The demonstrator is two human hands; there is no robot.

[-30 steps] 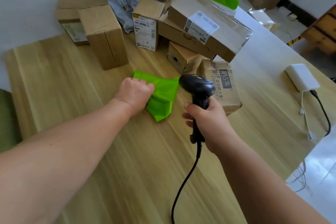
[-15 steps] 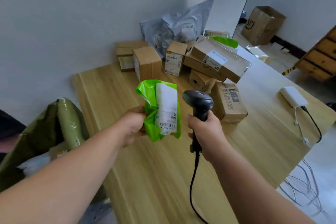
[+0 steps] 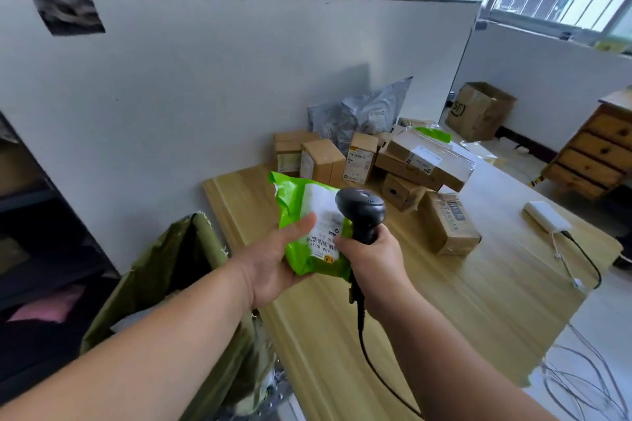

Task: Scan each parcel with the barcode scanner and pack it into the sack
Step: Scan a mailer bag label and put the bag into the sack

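Because the green parcel point(image 3: 297, 205) is a soft, creased mailer, the scan will probably go best if the left hand point(image 3: 273, 260) pulls it taut so the white label point(image 3: 325, 225) lies flat. That hand holds the parcel up over the near left end of the table point(image 3: 444, 301). Its thumb is pressed across the label's left side, and its other fingers are behind the bag, out of sight.

The right hand point(image 3: 372, 253) has its fingers curled round the handle of the barcode scanner point(image 3: 360, 207). The scanner's head sits close against the label's upper right. I cannot tell whether a finger is on the trigger.

The bars run along the label's lower part, just right of the thumb. The thumb should slide clear of them, and the scanner should back off a little and tilt so its beam spans the whole code.

The olive sack point(image 3: 164, 267) stands open at the near left, beside the table edge, a short drop away.

Under the bars the print seems to read "143A 003A", though it is blurred. A small box point(image 3: 360, 157) in the far pile shows a "6" on its label. The brown carton point(image 3: 478, 111) on the floor at the far right bears "SF".
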